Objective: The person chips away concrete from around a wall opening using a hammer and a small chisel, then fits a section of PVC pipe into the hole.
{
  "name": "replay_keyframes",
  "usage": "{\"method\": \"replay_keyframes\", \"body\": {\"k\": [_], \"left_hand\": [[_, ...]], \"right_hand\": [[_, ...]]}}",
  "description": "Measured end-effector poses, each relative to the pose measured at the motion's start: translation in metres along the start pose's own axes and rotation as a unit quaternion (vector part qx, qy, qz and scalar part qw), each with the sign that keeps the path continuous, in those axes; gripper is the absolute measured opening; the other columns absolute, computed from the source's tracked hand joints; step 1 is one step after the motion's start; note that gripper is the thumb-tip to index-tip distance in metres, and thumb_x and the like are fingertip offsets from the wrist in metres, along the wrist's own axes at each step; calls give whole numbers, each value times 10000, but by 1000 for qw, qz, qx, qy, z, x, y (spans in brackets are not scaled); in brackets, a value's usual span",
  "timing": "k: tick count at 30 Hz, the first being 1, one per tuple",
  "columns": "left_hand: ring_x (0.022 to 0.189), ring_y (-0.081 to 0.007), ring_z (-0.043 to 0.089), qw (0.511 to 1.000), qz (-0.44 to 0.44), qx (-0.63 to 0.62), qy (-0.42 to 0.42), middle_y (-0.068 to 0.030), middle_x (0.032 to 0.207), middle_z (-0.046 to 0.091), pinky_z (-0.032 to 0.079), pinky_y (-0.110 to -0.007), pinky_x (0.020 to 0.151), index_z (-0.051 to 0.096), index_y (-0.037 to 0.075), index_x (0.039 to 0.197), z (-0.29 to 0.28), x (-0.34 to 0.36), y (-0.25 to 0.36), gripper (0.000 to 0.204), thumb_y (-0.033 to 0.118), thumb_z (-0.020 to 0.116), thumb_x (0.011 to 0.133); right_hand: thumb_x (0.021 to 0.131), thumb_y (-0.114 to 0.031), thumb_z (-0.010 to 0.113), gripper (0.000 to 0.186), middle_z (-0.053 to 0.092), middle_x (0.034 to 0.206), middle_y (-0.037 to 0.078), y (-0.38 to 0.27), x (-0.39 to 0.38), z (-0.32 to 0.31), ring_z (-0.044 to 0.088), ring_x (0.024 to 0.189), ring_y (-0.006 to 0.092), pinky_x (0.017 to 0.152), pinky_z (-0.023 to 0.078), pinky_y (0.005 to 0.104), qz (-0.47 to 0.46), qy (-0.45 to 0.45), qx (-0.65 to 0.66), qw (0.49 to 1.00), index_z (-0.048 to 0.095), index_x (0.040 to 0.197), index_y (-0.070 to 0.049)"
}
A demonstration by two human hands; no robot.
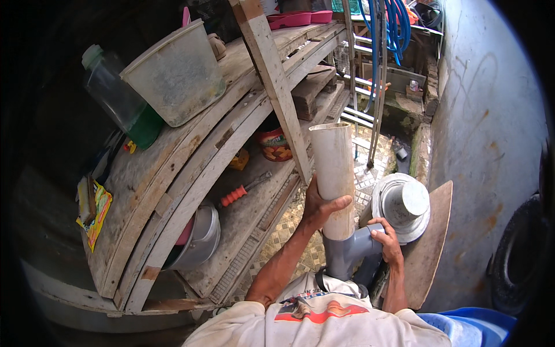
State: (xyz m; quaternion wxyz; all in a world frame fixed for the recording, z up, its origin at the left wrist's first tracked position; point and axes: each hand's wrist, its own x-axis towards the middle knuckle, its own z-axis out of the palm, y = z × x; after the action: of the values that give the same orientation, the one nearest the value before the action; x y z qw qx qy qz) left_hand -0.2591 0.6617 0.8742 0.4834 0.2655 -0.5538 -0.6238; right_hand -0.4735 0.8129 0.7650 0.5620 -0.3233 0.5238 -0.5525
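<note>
An off-white plastic pipe (333,168) stands upright before me, its top end uncovered and slightly squashed. Its lower end meets a grey pipe fitting (346,254) with a side branch toward the right. My left hand (325,205) is wrapped round the pipe's lower half, thumb across the front. My right hand (388,240) grips the end of the fitting's side branch, fingers over its rim. Just beyond the right hand sits a grey-white round stepped object (403,205), close to a curved wooden board (430,248).
Wooden shelving (191,156) fills the left, bearing a cloudy plastic tub (176,72) and a green bottle (124,98). A red-handled tool (234,195) lies on the lower shelf. A pale wall (485,115) and a tyre (514,254) border the right. Blue hose (398,29) hangs at the back.
</note>
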Motion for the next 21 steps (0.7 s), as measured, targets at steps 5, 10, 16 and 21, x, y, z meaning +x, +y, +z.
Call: {"method": "replay_keyframes", "body": {"k": [5,10,16,21], "left_hand": [[1047,-210,664,1000,-22,-7,7,-105,1147,671,541,-369,930,547,13,1315,-9,-6,-12,663,211,835,751],[1035,-208,659,998,5,55,1,-109,1137,665,540,-365,925,555,10,1304,-5,-2,-16,649,227,829,758],[1035,-210,665,997,-76,-16,3,-108,1126,663,540,-365,936,561,8,1296,-2,-2,-9,650,246,825,751],[1062,-213,656,998,36,39,-15,-119,1165,649,539,-365,938,533,6,1314,2,1,-7,661,242,811,763]], "right_hand": [[857,-223,700,386,629,938,28,-1,0,-4,591,814,119,738,485,267,14,-11,-18,1000,623,1211,-89],[861,-216,696,364,627,929,30,7,1,-2,589,806,116,727,476,257,47,9,-18,999,627,1198,-96],[873,-217,679,344,634,929,44,12,-10,-13,608,797,128,694,495,274,66,14,22,997,620,1189,-95],[855,-223,690,333,612,903,23,12,-8,-13,591,788,125,705,480,270,60,15,20,998,642,1161,-101]]}}
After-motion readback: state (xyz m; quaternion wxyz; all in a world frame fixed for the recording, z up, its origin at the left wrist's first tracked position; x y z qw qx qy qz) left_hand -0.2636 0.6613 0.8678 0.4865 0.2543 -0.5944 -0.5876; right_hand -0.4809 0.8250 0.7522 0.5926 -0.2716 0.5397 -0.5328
